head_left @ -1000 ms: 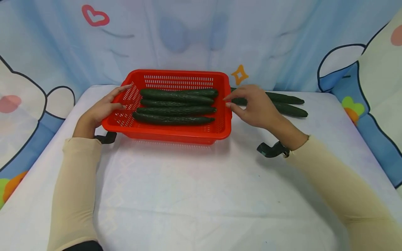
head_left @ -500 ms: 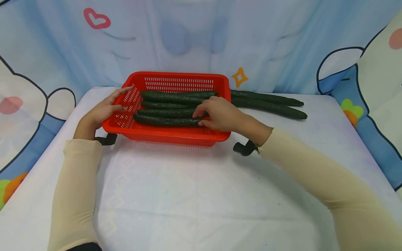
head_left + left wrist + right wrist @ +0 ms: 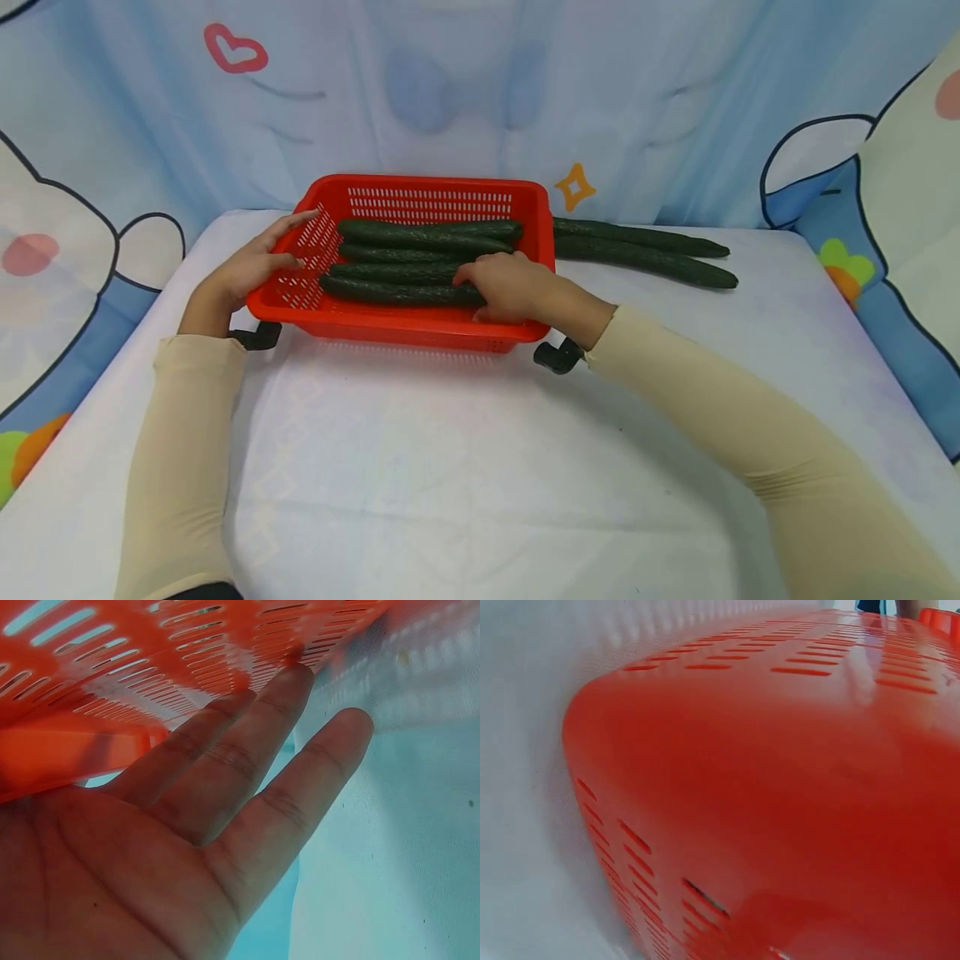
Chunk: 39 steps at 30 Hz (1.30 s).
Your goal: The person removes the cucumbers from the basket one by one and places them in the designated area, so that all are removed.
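Note:
A red plastic basket (image 3: 405, 317) with slotted walls stands at the back of the table, holding several long dark green cucumbers. My left hand (image 3: 251, 262) grips its left rim, thumb and a finger over the inside. In the left wrist view, other fingers (image 3: 281, 802) lie extended under the slotted outer wall. My right hand (image 3: 510, 287) reaches over the basket's right side, fingers bent around the right end of the front cucumber (image 3: 397, 291). The back of the hand hides that end. Only the basket's outer corner (image 3: 742, 772) fills the right wrist view.
Two more cucumbers (image 3: 645, 257) lie on the table to the right of the basket, one behind the other. A white cloth (image 3: 450, 467) covers the table. Behind it hangs a light blue printed curtain (image 3: 465, 92).
My right hand has moved left from the basket's right rim, in over the cucumbers, and down onto the front one. My left hand stays on the left rim.

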### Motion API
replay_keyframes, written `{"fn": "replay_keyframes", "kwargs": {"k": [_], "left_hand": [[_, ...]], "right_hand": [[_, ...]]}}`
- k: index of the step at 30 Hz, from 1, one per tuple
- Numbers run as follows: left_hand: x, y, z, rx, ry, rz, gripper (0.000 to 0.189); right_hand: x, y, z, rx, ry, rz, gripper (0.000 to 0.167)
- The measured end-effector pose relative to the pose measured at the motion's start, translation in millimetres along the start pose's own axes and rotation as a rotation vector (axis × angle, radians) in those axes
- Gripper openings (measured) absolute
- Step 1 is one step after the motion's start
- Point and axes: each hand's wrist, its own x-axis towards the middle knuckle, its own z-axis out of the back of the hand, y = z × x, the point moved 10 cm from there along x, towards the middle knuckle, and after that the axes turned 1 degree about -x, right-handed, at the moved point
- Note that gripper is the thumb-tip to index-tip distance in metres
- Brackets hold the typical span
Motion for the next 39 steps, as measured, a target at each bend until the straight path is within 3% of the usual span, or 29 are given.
{"fn": "replay_keyframes", "kwargs": {"k": [7, 11, 22, 30, 39], "left_hand": [[1.7, -0.6, -0.1, 0.024, -0.004, -0.008, 0.070], [1.6, -0.8, 0.1, 0.036, -0.002, -0.011, 0.070], [0.6, -1.5, 0.3, 0.053, -0.009, -0.015, 0.071], [0.1, -1.5, -0.4, 0.051, -0.010, -0.001, 0.071], [0.8, -1.2, -0.6, 0.053, -0.007, -0.004, 0.071]], "right_hand": [[4.1, 1.5, -25.5, -0.169, 0.233, 0.014, 0.064], [6.9, 3.4, -30.8, -0.154, 0.291, 0.012, 0.065], [20.1, 5.7, -35.8, -0.050, 0.270, -0.010, 0.074], [23.5, 7.0, -32.6, -0.075, 0.211, -0.004, 0.084], [24.9, 12.1, -30.4, -0.077, 0.158, 0.043, 0.080]]}}
